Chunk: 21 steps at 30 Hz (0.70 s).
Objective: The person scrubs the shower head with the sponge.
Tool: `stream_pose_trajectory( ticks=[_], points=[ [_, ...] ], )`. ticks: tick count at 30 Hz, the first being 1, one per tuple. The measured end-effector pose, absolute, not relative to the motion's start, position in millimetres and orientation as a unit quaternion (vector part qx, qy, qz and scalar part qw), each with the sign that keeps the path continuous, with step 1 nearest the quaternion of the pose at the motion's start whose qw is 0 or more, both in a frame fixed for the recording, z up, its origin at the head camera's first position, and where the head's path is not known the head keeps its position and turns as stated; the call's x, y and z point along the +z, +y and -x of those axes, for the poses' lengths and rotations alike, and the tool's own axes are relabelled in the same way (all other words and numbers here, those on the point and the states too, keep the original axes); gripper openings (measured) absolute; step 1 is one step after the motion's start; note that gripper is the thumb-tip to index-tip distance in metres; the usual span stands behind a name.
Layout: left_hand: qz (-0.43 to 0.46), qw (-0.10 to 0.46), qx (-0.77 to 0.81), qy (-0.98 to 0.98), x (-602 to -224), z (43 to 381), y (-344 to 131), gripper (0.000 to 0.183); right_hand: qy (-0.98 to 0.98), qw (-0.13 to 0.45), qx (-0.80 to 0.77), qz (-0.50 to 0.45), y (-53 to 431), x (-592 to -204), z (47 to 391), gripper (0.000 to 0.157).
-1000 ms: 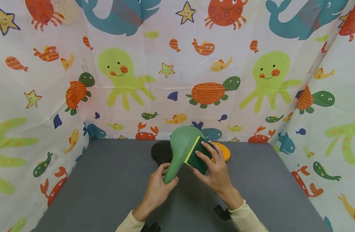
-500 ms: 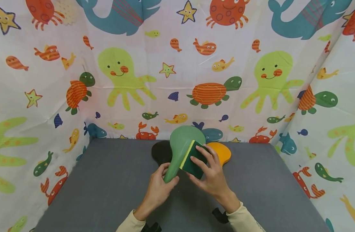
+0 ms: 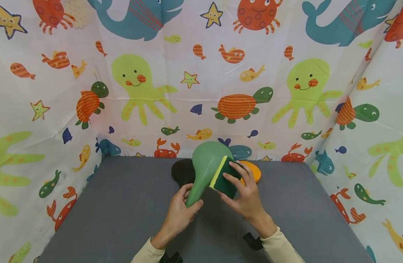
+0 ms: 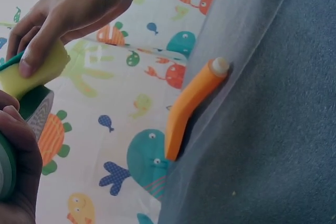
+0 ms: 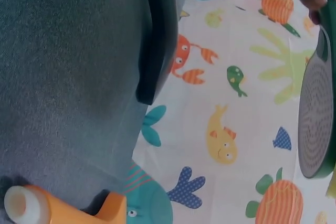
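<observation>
Fingers (image 3: 185,190) on both hands are grasping: the left hand (image 3: 178,212) has the green shower head (image 3: 207,161) by its handle, the right hand (image 3: 248,200) pinches the sponge (image 3: 221,183). Below, the grey tabletop (image 3: 132,208) would take the impact if the shower head slipped; it is held up by the handle's end alone, so a hard push on its wide head could twist it round. Behind lie the black shower head (image 3: 182,171) and the orange shower head (image 3: 255,171), near enough that a wide swing might knock either. The sponge, smallest, seems to meet the head's right edge, though contact is partly hidden; pressed off-centre, it could skid away.
</observation>
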<state>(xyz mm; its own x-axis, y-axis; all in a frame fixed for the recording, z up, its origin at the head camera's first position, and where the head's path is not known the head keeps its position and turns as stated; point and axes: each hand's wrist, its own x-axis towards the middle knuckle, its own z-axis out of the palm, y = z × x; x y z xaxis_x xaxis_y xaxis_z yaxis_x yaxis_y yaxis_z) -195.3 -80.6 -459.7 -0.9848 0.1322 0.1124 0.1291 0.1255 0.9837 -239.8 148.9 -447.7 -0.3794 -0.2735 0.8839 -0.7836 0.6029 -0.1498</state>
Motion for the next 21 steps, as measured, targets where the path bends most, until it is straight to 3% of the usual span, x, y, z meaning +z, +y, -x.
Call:
stream_pose_trajectory(
  ticks=[9, 21],
  points=[
    [-0.099, 0.053, 0.691, 0.714, -464.3, 194.0, -81.4, 0.052, -0.788, 0.426, 0.330, -0.299, 162.2, -449.8, 245.7, 0.054],
    [-0.105, 0.069, 0.739, 0.662, -464.7, 194.4, -80.1, 0.039, -0.797, 0.422, 0.323, -0.285, 157.8, -446.4, 244.0, 0.055]
  ],
)
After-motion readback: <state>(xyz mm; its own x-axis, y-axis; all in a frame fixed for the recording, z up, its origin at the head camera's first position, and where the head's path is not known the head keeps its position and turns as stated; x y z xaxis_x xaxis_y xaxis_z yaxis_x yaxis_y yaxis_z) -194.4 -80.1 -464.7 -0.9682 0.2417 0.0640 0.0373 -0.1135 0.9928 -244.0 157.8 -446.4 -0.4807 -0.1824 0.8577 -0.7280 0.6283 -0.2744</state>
